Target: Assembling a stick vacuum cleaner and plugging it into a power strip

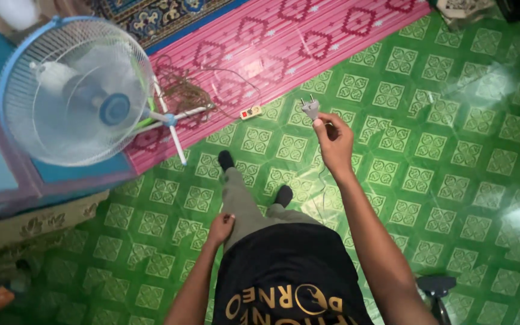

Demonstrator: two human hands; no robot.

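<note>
Standing near the fan [76, 90], the right hand [334, 141] pinches a grey plug [311, 109] between closed fingertips; the left hand [220, 229], loosely curled and empty, touches the trouser leg [242, 204].

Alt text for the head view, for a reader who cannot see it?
Right hand holds up a grey two-pin plug over a green patterned floor. Left hand rests at the thigh; a blue fan stands left.

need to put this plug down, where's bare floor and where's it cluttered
Bare green tiled floor lies right of the right hand holding the plug. Crowded: the pink mat by the fan, with tangled wire and power strip.
</note>
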